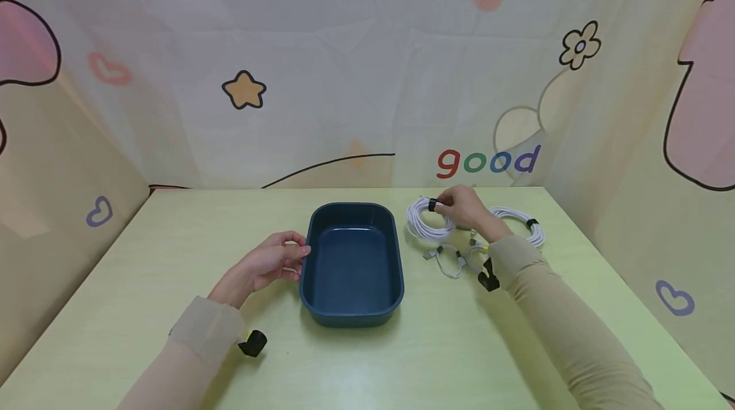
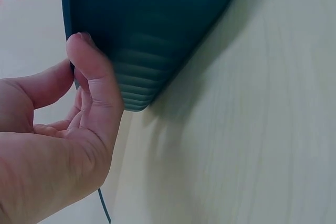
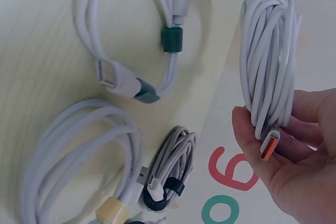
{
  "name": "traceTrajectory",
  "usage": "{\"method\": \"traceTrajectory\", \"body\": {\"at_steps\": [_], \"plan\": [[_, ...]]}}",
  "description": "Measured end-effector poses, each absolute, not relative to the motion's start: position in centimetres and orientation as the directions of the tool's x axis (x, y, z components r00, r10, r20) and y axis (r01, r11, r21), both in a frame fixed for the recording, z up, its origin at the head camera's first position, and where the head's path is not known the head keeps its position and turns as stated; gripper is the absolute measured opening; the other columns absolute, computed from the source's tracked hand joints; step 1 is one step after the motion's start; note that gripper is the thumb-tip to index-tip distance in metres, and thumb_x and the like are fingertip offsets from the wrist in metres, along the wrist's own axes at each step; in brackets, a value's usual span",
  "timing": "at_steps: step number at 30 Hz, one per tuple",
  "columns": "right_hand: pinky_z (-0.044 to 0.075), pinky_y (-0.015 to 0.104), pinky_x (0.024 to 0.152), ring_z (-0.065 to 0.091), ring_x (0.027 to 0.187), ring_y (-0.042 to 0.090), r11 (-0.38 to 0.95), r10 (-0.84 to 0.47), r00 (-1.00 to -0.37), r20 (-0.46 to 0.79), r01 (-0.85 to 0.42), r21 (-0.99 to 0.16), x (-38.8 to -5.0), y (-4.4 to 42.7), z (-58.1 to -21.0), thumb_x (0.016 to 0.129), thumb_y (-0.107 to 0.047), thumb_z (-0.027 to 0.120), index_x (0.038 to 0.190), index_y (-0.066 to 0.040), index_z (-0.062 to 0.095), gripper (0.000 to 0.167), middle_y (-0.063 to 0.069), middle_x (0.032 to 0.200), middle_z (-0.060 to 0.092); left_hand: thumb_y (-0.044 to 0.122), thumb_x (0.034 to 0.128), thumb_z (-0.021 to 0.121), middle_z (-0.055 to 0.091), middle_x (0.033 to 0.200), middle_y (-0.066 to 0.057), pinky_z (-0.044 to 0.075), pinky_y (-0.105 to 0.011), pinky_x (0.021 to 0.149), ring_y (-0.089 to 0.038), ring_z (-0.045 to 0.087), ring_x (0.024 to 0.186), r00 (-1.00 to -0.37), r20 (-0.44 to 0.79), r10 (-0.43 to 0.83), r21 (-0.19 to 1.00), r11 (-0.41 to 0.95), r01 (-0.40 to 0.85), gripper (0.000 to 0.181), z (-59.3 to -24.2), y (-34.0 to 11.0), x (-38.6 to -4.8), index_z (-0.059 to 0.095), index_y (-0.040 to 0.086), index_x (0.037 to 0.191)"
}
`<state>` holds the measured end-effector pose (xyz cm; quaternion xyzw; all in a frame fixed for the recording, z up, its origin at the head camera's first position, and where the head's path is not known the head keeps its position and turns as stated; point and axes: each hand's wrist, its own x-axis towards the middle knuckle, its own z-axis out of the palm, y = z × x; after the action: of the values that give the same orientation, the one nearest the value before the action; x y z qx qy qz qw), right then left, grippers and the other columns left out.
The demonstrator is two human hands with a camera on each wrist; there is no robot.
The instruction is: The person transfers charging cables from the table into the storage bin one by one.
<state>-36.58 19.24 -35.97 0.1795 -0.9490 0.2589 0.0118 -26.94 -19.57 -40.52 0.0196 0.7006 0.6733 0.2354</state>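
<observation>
A dark blue rectangular plastic bin point(image 1: 351, 270) stands on the table. My left hand point(image 1: 277, 261) pinches its left rim between thumb and fingers; in the left wrist view a finger of that hand point(image 2: 89, 124) lies against the bin's ribbed outer wall point(image 2: 139, 77). To the right of the bin, my right hand point(image 1: 464, 207) grips a large coil of white cable point(image 1: 422, 224) near its black strap. Seen from the right wrist, this coil point(image 3: 269, 61) is upright above the table, an orange-tipped USB plug point(image 3: 269, 148) hanging at its lower end.
Below the right hand lie a small white cable with two dark green ties point(image 3: 172, 39) and a white cable with a yellow tie point(image 3: 113, 211). Farther right is another white coil point(image 1: 536, 234) with a black strap. A printed cloth backdrop point(image 1: 321, 110) borders the table's rear.
</observation>
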Motion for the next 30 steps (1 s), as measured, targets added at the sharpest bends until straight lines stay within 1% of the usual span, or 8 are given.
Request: {"method": "traceTrajectory", "body": {"at_steps": [4, 8, 15, 19, 24, 30], "plan": [[0.049, 0.031, 0.072, 0.06, 0.078, 0.023, 0.806, -0.331, -0.936, 0.118, -0.346, -0.48, -36.4, 18.9, -35.4, 0.092, -0.011, 0.062, 0.103, 0.006, 0.069, 0.021, 0.018, 0.092, 0.071, 0.013, 0.0989, 0.052, 0.057, 0.073, -0.001, 0.052, -0.025, 0.058, -0.014, 0.055, 0.06, -0.891, -0.303, 0.337, 0.953, 0.084, -0.292, 0.013, -40.5, -19.5, -26.9, 0.043, 0.008, 0.107], [0.045, 0.027, 0.069, 0.057, 0.076, 0.021, 0.811, -0.328, -0.939, 0.104, -0.336, -0.479, -36.4, 18.5, -35.0, 0.093, -0.012, 0.062, 0.102, 0.004, 0.07, 0.02, 0.016, 0.091, 0.07, 0.013, 0.0988, 0.052, 0.057, 0.072, 0.0, 0.052, -0.024, 0.058, -0.014, 0.055, 0.059, -0.891, -0.299, 0.34, 0.954, 0.077, -0.291, 0.013, -40.5, -19.5, -26.9, 0.043, 0.009, 0.107], [0.045, 0.027, 0.068, 0.057, 0.075, 0.021, 0.797, -0.359, -0.926, 0.117, -0.369, -0.478, -36.1, 17.8, -34.3, 0.092, -0.012, 0.062, 0.103, 0.004, 0.07, 0.02, 0.017, 0.091, 0.07, 0.012, 0.099, 0.051, 0.057, 0.072, 0.0, 0.052, -0.024, 0.058, -0.013, 0.055, 0.059, -0.894, -0.285, 0.345, 0.958, 0.071, -0.278, 0.012, -40.6, -19.5, -26.9, 0.042, 0.008, 0.106], [0.047, 0.028, 0.071, 0.059, 0.077, 0.021, 0.792, -0.371, -0.919, 0.132, -0.388, -0.472, -35.9, 17.3, -33.9, 0.092, -0.013, 0.063, 0.104, 0.003, 0.07, 0.021, 0.016, 0.092, 0.071, 0.012, 0.0989, 0.051, 0.057, 0.073, 0.0, 0.052, -0.024, 0.058, -0.014, 0.055, 0.06, -0.899, -0.286, 0.331, 0.958, 0.068, -0.279, 0.013, -40.6, -19.4, -26.8, 0.042, 0.008, 0.107], [0.05, 0.032, 0.072, 0.061, 0.079, 0.023, 0.798, -0.383, -0.912, 0.149, -0.408, -0.444, -35.8, 16.8, -33.5, 0.091, -0.012, 0.063, 0.104, 0.004, 0.07, 0.021, 0.017, 0.093, 0.071, 0.011, 0.0991, 0.05, 0.056, 0.073, -0.001, 0.052, -0.024, 0.058, -0.014, 0.054, 0.06, -0.902, -0.286, 0.323, 0.958, 0.073, -0.277, 0.011, -40.7, -19.2, -26.8, 0.043, 0.008, 0.106], [0.049, 0.03, 0.071, 0.06, 0.08, 0.024, 0.81, -0.365, -0.921, 0.136, -0.386, -0.441, -35.8, 16.5, -33.1, 0.091, -0.013, 0.063, 0.105, 0.003, 0.07, 0.022, 0.017, 0.094, 0.07, 0.011, 0.0993, 0.05, 0.055, 0.073, -0.001, 0.051, -0.025, 0.058, -0.014, 0.054, 0.06, -0.903, -0.28, 0.326, 0.96, 0.074, -0.271, 0.011, -40.7, -19.2, -26.7, 0.042, 0.008, 0.106]]}}
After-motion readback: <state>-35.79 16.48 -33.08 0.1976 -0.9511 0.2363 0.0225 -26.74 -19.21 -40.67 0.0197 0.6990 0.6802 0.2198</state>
